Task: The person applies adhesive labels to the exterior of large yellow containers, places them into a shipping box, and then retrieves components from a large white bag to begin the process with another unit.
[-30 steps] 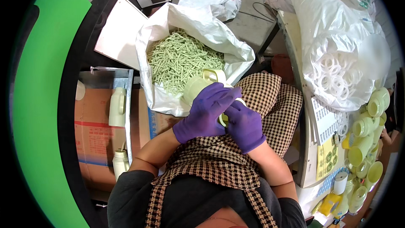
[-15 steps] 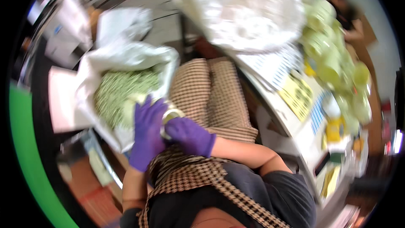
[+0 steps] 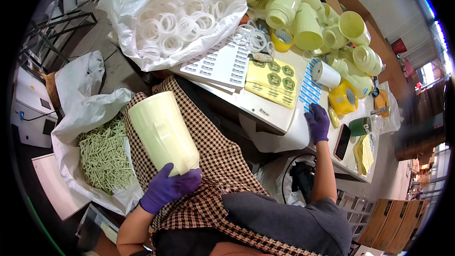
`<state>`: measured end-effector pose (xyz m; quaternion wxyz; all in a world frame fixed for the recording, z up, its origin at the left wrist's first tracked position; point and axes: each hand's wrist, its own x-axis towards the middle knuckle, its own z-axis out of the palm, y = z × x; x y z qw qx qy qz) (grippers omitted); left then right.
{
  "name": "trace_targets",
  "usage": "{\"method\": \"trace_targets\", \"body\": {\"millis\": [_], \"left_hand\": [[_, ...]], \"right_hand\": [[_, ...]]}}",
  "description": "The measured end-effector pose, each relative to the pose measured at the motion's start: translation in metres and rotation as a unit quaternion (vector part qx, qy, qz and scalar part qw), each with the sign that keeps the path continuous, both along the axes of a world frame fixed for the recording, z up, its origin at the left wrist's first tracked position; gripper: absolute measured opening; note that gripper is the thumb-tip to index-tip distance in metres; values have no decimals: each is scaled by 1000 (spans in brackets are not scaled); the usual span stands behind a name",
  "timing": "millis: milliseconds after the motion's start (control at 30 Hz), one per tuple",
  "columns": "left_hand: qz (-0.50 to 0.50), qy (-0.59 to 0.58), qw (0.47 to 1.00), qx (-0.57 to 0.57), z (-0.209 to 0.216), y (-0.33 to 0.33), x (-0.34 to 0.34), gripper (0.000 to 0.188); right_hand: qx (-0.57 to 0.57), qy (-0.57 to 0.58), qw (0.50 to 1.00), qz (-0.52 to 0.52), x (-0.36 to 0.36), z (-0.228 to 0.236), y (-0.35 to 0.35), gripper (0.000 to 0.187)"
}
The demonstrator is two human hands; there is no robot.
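Fingers of the left hand [image 3: 168, 187] wrap the base of a pale jug [image 3: 163, 132], holding it tilted across the checked lap, at about seven o'clock. At three o'clock the right hand [image 3: 318, 122] lies flat, fingers spread, on a blue-and-white label sheet [image 3: 310, 89] at the table [image 3: 265, 109] edge. It seems to be picking off a label, though the fingertips are too small to tell. Next, I judge, the label must be peeled cleanly and pressed straight on the jug.
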<state>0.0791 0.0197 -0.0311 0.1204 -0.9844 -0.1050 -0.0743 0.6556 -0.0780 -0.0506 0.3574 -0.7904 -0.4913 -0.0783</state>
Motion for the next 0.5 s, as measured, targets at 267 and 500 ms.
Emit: {"method": "trace_targets", "body": {"millis": [267, 500], "left_hand": [[-14, 8, 1000, 2, 2, 4, 12, 45], [-26, -15, 982, 187, -10, 9, 11, 42]], "right_hand": [[8, 40, 999, -36, 3, -3, 13, 18], [92, 127, 977, 145, -145, 66, 81, 10]]}}
